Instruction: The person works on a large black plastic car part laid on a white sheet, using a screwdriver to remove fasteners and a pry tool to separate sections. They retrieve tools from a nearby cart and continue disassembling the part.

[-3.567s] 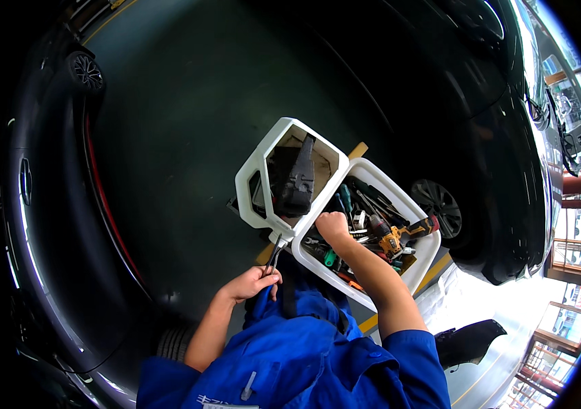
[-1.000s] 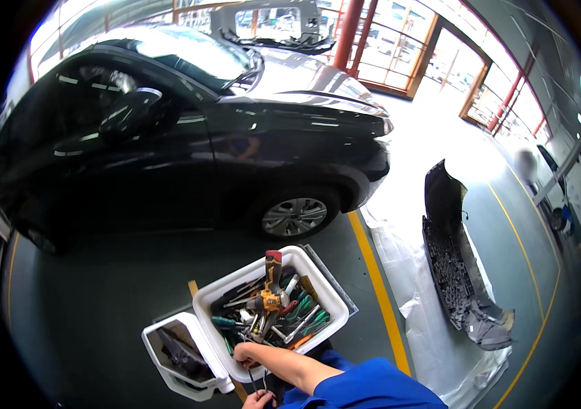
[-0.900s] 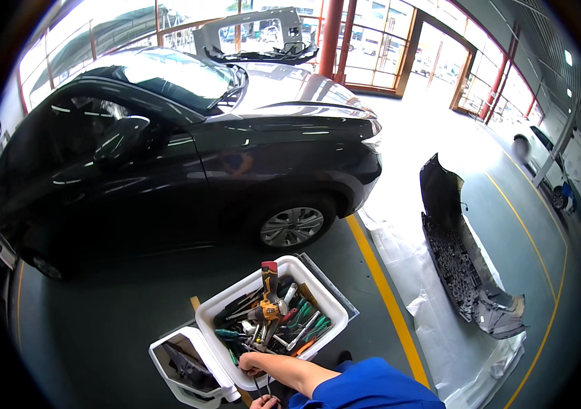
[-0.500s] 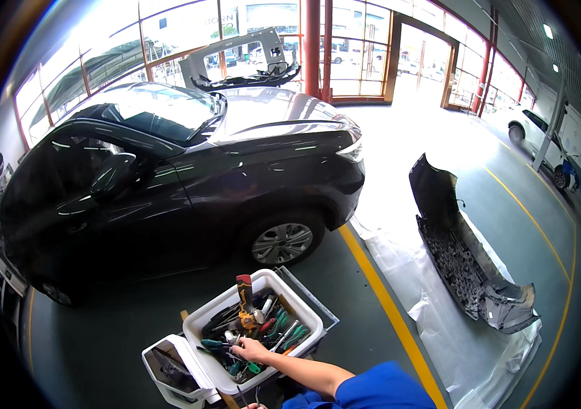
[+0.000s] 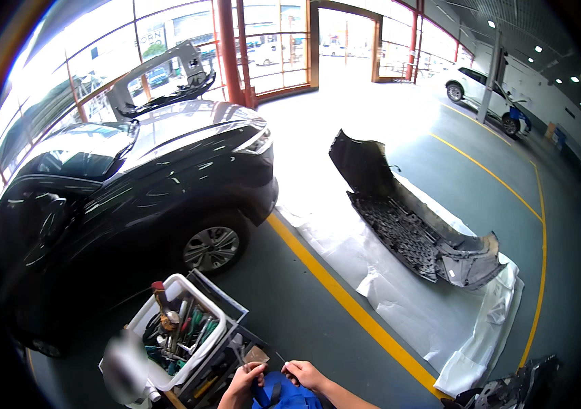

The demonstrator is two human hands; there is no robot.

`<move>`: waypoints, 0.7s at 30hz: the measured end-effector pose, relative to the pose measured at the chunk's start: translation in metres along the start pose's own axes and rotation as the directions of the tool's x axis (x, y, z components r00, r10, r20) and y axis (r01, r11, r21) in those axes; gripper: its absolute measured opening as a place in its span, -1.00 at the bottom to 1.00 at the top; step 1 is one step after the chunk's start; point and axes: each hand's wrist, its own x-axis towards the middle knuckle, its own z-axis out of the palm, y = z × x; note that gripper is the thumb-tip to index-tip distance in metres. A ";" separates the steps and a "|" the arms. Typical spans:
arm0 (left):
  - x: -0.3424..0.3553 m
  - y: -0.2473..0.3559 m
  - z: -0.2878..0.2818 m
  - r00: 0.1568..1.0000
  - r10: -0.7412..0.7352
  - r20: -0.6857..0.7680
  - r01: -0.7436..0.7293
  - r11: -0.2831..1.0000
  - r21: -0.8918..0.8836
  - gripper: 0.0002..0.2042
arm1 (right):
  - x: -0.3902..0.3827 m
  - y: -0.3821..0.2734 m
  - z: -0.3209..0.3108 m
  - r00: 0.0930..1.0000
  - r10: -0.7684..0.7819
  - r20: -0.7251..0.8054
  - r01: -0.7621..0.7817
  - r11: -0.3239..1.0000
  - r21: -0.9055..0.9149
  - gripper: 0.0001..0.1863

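Both my hands are close together at the lower edge, in front of blue clothing. My left hand point(image 5: 247, 376) is closed on a thin dark tool, its slim end pointing up; its exact kind is unclear. My right hand point(image 5: 305, 375) pinches a thin dark rod point(image 5: 279, 356) that slants up to the left. To the left of my hands stands a white plastic bin point(image 5: 200, 356) full of hand tools, several with green handles. A yellow and black power tool with a red end point(image 5: 166, 315) lies on top of them.
The bin sits on a dark cart point(image 5: 236, 335). A dark car point(image 5: 168, 184) stands beyond it. To the right, a detached black bumper point(image 5: 406, 232) lies on white sheeting point(image 5: 399, 307) across the floor. Dark parts point(image 5: 512, 387) lie at the lower right. A white car point(image 5: 474, 85) is farther back.
My right hand has left the tools in the bin and come beside my left hand, now holding a thin rod. The view has swung right, so the bin and car appear farther left.
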 end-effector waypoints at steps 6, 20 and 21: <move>0.094 -0.006 0.197 0.875 -0.277 0.396 0.080 0.891 0.446 -0.79 | -0.120 0.009 -0.104 0.915 -0.069 -0.397 0.103 0.993 0.066 -0.68; 0.247 -0.132 0.548 0.626 -0.570 0.532 0.117 0.743 0.659 -0.87 | -0.279 0.040 -0.339 0.558 0.044 -0.829 0.489 0.789 0.371 -0.72; 0.260 -0.138 0.574 0.610 -0.571 0.549 0.112 0.748 0.654 -0.87 | -0.290 0.028 -0.367 0.547 0.051 -0.836 0.493 0.787 0.371 -0.72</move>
